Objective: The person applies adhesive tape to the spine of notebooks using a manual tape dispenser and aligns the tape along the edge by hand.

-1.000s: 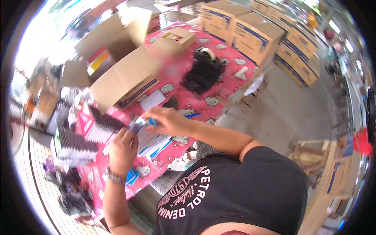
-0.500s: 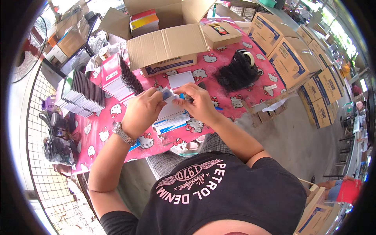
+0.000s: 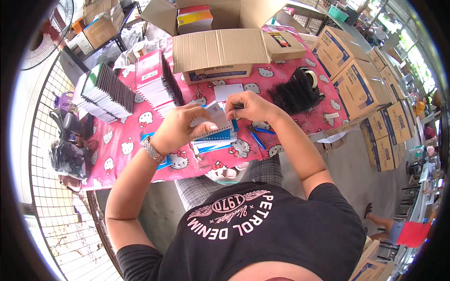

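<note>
A pile of loose sheets with punched edges and blue covers (image 3: 213,146) lies in front of me. Above it a small pale sheet (image 3: 216,114) stands tilted between my hands. My left hand (image 3: 185,125) is beside this sheet, thumb and fingers apart, with nothing visible in it. My right hand (image 3: 253,108) is closed, its fingertips at the sheet's right edge, around a short dark ribbed piece (image 3: 238,106) that looks like a black binding coil. A tool with blue handles (image 3: 261,130) rests on the table right of the pile.
Stacks of spiral notebooks (image 3: 105,93) and pink-covered notebooks (image 3: 152,82) stand at the left. An open carton (image 3: 220,49) is at the back. A heap of black coils (image 3: 293,96) with a tape roll (image 3: 311,78) lies right. Sealed cartons (image 3: 358,86) are stacked beyond the table (image 3: 126,161).
My left hand has let go of the small sheet and opened. My right hand has moved slightly away to the right. The blue-handled tool now shows more fully; the whole view has shifted.
</note>
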`<move>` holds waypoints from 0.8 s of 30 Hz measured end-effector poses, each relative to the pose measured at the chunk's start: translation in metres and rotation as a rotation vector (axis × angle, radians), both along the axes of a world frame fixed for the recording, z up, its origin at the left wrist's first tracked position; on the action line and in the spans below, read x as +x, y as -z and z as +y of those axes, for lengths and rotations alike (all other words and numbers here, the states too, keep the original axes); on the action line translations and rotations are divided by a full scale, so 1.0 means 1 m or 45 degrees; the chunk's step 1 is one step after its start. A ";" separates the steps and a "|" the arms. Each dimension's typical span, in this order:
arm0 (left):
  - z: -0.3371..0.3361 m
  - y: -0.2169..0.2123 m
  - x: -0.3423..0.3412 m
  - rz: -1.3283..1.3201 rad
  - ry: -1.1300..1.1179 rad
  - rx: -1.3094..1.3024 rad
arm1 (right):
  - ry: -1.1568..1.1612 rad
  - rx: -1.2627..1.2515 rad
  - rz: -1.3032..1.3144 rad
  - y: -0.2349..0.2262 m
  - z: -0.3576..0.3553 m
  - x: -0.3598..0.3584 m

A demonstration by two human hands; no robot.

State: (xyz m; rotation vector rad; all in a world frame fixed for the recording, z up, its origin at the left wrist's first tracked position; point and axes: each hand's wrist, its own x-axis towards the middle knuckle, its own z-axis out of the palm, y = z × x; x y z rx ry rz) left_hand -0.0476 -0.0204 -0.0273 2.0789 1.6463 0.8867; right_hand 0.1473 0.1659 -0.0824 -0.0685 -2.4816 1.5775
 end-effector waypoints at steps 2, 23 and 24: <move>-0.002 0.003 0.004 0.066 -0.077 0.018 | 0.037 0.255 0.069 -0.006 -0.005 0.000; 0.004 -0.052 0.018 0.641 -0.127 0.304 | 0.491 0.702 0.530 -0.081 -0.049 -0.001; 0.003 -0.043 0.017 0.569 -0.115 0.242 | 0.534 0.622 0.521 -0.073 -0.054 0.001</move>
